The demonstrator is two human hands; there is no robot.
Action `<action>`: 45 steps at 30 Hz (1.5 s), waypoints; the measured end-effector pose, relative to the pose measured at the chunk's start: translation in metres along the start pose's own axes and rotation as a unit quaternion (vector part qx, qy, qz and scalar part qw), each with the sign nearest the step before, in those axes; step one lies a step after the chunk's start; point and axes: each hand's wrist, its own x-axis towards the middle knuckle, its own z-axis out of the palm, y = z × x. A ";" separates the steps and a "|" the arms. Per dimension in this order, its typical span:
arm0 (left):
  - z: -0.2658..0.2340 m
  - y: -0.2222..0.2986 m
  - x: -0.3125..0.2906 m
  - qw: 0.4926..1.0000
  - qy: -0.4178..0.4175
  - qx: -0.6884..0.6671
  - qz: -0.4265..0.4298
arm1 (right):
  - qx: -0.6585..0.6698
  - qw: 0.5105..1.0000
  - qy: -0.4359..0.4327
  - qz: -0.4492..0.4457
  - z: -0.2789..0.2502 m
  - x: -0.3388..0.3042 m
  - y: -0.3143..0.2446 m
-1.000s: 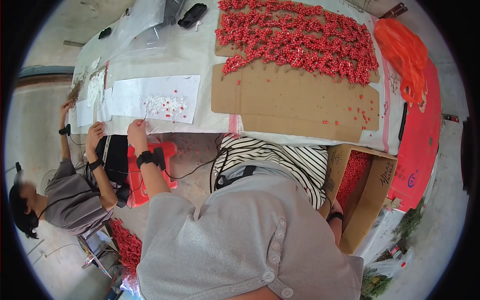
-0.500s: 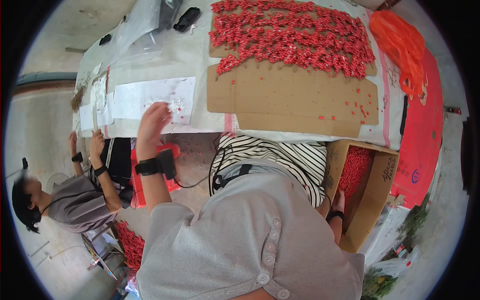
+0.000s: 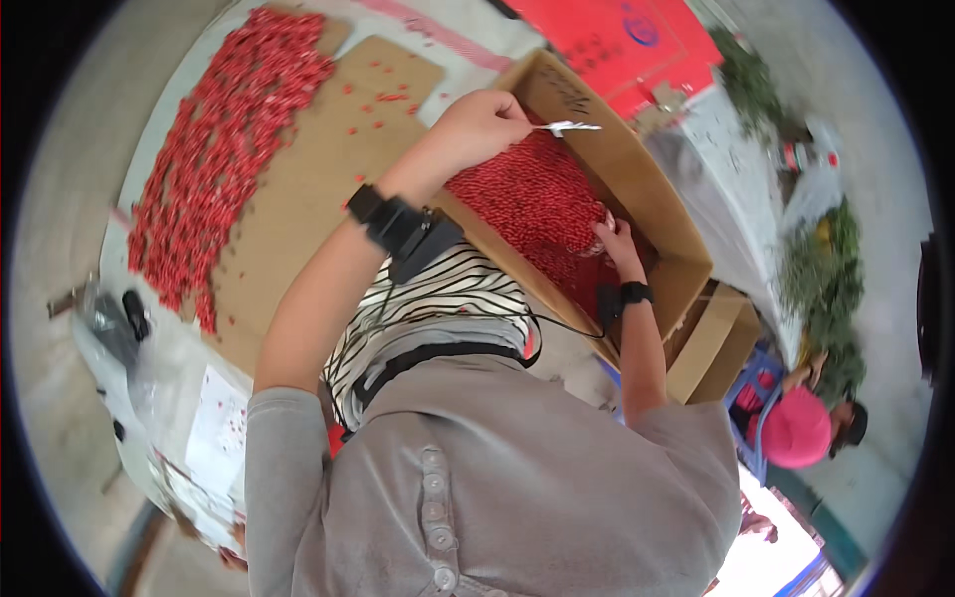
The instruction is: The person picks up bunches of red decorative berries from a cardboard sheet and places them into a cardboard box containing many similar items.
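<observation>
A deep cardboard box [image 3: 632, 149] stands in front of me, filled partway with small red berry-like beads [image 3: 532, 199]. My left hand [image 3: 484, 124] is over the box's near left wall. Its fingers pinch thin white strips [image 3: 572, 127] that stick out to the right above the beads. Down inside the box, by the right side of the beads, is my right hand [image 3: 619, 249]. Its fingers are bent round a small pinkish, shiny clump whose kind I cannot make out. Both wrists wear black bands, with a cable running between them.
Left of the box, a cardboard sheet [image 3: 288, 209] carries rows of red bead sprigs [image 3: 224, 159]. White paper [image 3: 217, 418] lies beyond, on the covered table. A red panel [image 3: 617, 50] is behind the box, a smaller carton [image 3: 711, 348] beside it. A person in pink [image 3: 796, 428] sits right.
My view has turned right toward the box. My left hand has come from the white paper to above the box, now with white strips in its fingers. My right hand stays inside the box.
</observation>
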 end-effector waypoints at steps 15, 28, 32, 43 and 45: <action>0.041 -0.069 0.065 0.862 -0.083 0.423 -0.268 | 0.236 0.921 -0.199 -0.237 0.041 -0.008 -0.040; 0.031 -0.040 0.056 0.910 -0.103 0.148 -0.372 | 0.182 0.976 -0.110 0.045 0.063 0.069 0.054; 0.027 -0.065 0.059 0.894 -0.108 0.188 -0.392 | 0.192 0.949 -0.209 -0.134 0.022 -0.007 -0.046; 0.030 -0.069 0.070 0.923 -0.119 0.197 -0.309 | 0.045 0.993 -0.098 0.041 0.065 0.066 0.047; 0.033 -0.086 0.075 0.909 -0.103 0.284 -0.287 | 0.123 0.979 -0.142 0.076 0.061 0.046 0.029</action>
